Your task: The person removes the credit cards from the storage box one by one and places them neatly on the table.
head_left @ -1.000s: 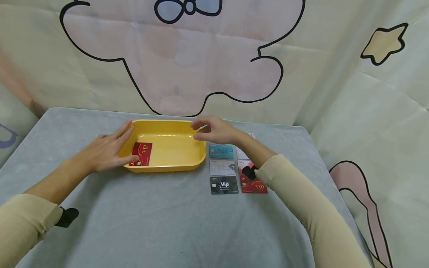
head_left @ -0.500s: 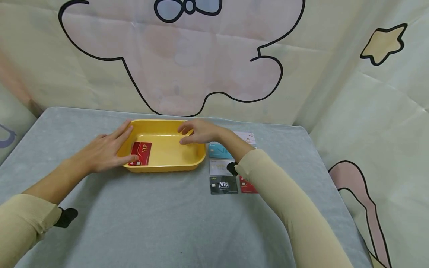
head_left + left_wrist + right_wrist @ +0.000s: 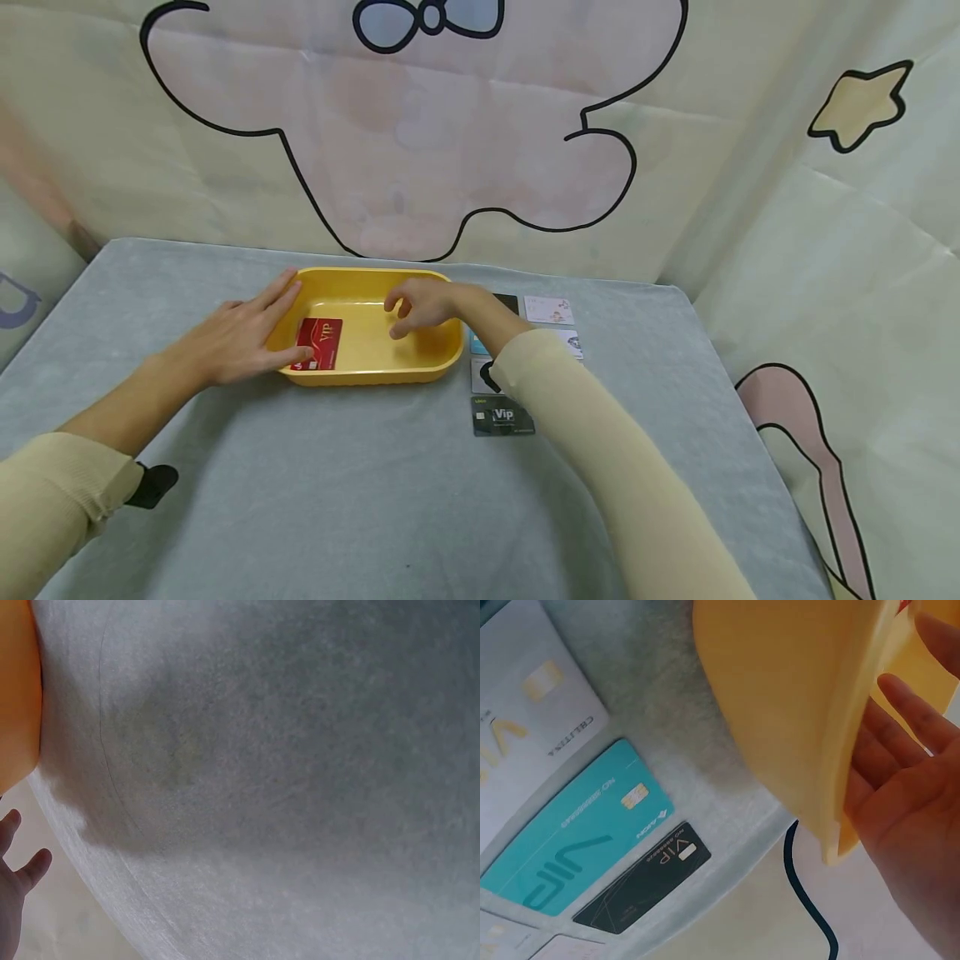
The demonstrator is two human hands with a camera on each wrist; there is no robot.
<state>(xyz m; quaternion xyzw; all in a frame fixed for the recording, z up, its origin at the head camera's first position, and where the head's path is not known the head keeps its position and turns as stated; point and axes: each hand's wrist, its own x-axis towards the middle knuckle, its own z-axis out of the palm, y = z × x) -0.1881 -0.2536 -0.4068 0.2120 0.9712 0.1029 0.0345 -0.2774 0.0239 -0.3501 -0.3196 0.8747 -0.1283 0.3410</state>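
Note:
A yellow tray (image 3: 390,360) stands on the grey cloth toward the back of the table. My left hand (image 3: 242,340) rests on its left rim, fingers straight and spread. The left thumb covers a lower part of a red VIP card (image 3: 327,338) lying in the tray. Over the right half of the tray hangs my right hand (image 3: 426,303), fingers loosely bent and holding nothing. In the right wrist view this hand (image 3: 919,802) is at the tray wall (image 3: 787,697), its palm facing the camera; whether it touches the rim I cannot tell.
Right of the tray, cards lie in rows: a black Vip card (image 3: 502,417), a teal card (image 3: 585,825), a dark card (image 3: 649,877), white cards such as the pale card (image 3: 549,310). My right forearm hides some of them. A printed curtain (image 3: 450,150) hangs behind.
My right hand has moved left, from the tray's right rim to over its interior; its forearm now covers the front red card on the cloth. The left hand has stayed put.

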